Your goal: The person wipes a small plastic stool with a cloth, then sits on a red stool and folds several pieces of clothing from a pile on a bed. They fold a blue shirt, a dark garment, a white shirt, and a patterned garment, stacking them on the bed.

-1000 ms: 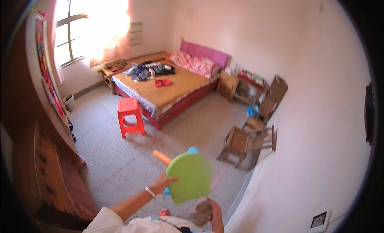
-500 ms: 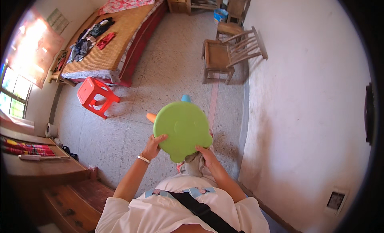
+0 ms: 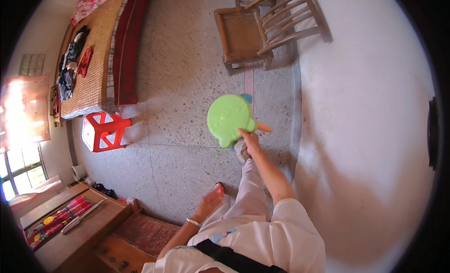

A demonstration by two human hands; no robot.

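A small plastic stool (image 3: 228, 117) with a round green seat shaped like an animal's head is held up above the floor. An orange leg (image 3: 264, 127) and a blue leg stick out past its rim. My right hand (image 3: 250, 140) is closed on the seat's near edge, the thumb lying on top. A grey-brown cloth (image 3: 241, 150) hangs under that hand; whether the fingers pinch it is hidden. My left hand (image 3: 212, 202), a white bracelet at its wrist, is away from the stool near my leg. Its fingers look loosely stretched out, somewhat blurred, with nothing seen in them.
Ahead stands a wooden chair (image 3: 240, 34) by the white wall (image 3: 356, 109). A red plastic stool (image 3: 105, 132) is at the left, beside the bed (image 3: 96, 76) with clothes on its mat. A wooden cabinet (image 3: 84, 226) fills the near left corner.
My left hand has let go of the green stool and dropped toward my body. My right hand has kept hold and turned it, the orange leg now pointing right. The view has shifted nearer the chair.
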